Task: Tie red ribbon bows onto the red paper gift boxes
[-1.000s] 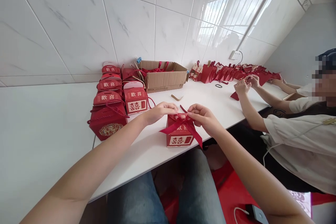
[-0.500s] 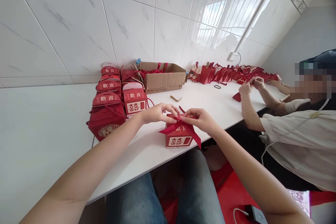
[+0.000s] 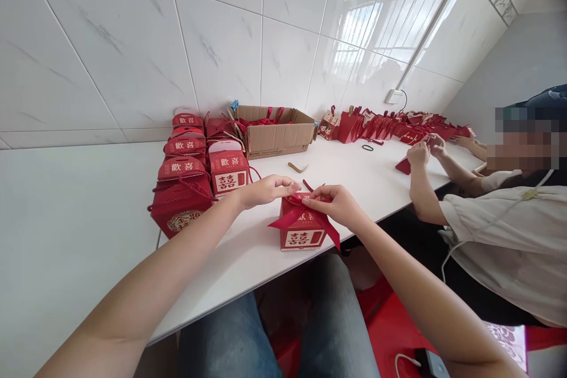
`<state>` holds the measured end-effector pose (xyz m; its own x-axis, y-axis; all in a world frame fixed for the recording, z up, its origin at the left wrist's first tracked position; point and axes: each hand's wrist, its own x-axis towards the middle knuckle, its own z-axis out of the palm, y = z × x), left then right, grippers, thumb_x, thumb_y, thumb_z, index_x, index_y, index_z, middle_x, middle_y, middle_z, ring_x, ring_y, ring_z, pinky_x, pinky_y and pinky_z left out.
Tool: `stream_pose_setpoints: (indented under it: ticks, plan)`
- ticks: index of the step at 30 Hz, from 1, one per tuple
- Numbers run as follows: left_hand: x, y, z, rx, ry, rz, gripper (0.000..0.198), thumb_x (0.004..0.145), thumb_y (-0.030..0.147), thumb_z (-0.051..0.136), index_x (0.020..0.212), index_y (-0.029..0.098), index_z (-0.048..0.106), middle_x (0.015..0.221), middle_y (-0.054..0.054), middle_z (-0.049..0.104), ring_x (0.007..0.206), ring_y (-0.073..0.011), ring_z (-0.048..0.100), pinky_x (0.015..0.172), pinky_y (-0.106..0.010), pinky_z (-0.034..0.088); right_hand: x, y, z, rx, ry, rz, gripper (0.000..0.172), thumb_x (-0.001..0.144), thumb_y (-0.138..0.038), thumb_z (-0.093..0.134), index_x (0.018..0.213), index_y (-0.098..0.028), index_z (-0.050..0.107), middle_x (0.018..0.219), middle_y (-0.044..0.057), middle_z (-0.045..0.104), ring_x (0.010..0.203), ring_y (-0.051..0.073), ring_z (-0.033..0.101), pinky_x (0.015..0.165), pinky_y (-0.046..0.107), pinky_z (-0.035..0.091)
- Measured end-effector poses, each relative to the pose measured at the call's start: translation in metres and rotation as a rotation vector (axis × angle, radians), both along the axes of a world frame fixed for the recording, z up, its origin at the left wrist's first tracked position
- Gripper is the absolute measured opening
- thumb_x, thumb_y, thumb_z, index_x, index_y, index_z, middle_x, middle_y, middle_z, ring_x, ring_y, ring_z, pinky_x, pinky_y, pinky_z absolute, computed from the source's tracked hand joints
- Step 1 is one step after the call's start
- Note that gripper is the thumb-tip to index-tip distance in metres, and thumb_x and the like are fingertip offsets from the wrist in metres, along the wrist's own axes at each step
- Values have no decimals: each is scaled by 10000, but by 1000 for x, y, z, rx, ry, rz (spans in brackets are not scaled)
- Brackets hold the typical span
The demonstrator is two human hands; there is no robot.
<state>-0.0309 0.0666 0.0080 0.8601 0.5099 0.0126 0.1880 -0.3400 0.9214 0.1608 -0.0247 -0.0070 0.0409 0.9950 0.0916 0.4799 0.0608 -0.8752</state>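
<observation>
In front of me a small red gift box (image 3: pixel 302 237) with white and gold lettering stands upright near the table's front edge. A red ribbon (image 3: pixel 326 227) lies across its top in a bow, its two tails hanging over the left and right sides. My right hand (image 3: pixel 335 205) pinches the ribbon near the knot between thumb and fingers. Over the box's back left corner, my left hand (image 3: pixel 268 190) has thumb and fingertips pressed together, just above the ribbon; what is between them is too small to make out.
Several finished-looking red boxes (image 3: pixel 183 189) with cords stand at left. Behind are a cardboard box (image 3: pixel 279 140) holding red ribbons and a small curved tool (image 3: pixel 297 168). Red bags (image 3: pixel 354 124) line the wall. At right a co-worker (image 3: pixel 500 218) handles a small red item.
My left fingertips have shifted slightly up and back, off the knot. The right hand stays at the bow, its fingers slightly closer to the knot. The box stays in place.
</observation>
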Motion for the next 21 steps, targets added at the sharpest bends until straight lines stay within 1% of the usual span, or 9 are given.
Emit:
stream_pose_setpoints:
  ticks: [1,3,7,10,12,15,16,19,21]
  plan:
    - [1,-1,-1,-2,5,10,494,787,637,514,900,175,650,1073,-72,645,1079,-235,535,928,-336,399,-1,0,-1,6,-7,-9,370,647,-540,709,661,-171,674,546,-5,545,507,102,452,480,243,342]
    - [3,-2,-2,13,7,38,527,773,655,516,913,165,648,1114,-79,629,1096,-238,525,940,-333,393,-1,0,-2,14,-17,-12,351,644,-524,716,649,-175,681,565,2,569,522,108,471,492,248,354]
    - [7,-4,-3,103,24,75,517,779,646,512,836,152,654,1197,-93,577,1101,-240,524,958,-326,372,0,1,-4,22,-44,7,319,641,-496,728,646,-178,694,613,21,619,557,129,508,523,264,384]
    - [9,-4,-4,165,54,104,518,791,643,488,807,155,662,1226,-96,555,1066,-236,539,925,-317,387,0,2,-6,32,-92,25,295,655,-479,722,664,-184,714,630,28,640,575,141,521,543,275,394]
    - [10,-4,-6,210,72,138,502,792,632,494,853,159,652,1171,-97,590,1053,-235,540,907,-322,395,0,2,-7,36,-115,35,288,669,-473,713,672,-185,721,639,31,649,585,147,525,555,282,397]
    - [11,-4,-9,284,102,200,477,806,597,500,995,173,608,968,-71,664,991,-232,556,879,-347,405,-1,2,-8,55,-131,39,282,683,-468,701,677,-187,727,632,32,651,579,150,519,553,287,395]
    - [11,-4,-10,330,110,221,459,813,586,494,987,179,611,958,-67,663,981,-234,555,879,-356,404,-1,3,-8,59,-134,41,276,687,-463,699,684,-189,731,630,31,652,577,151,520,553,289,397]
    - [11,-3,-12,515,122,256,428,839,555,459,784,183,664,1113,-80,596,1044,-253,520,930,-386,369,-2,3,-8,56,-134,41,256,692,-446,697,698,-193,736,640,33,659,590,160,541,570,295,417]
    - [11,-3,-12,582,131,262,441,852,533,440,715,188,679,1152,-78,556,1092,-265,489,958,-401,348,-3,4,-8,43,-129,38,249,692,-439,699,696,-192,733,648,36,663,606,171,563,584,300,431]
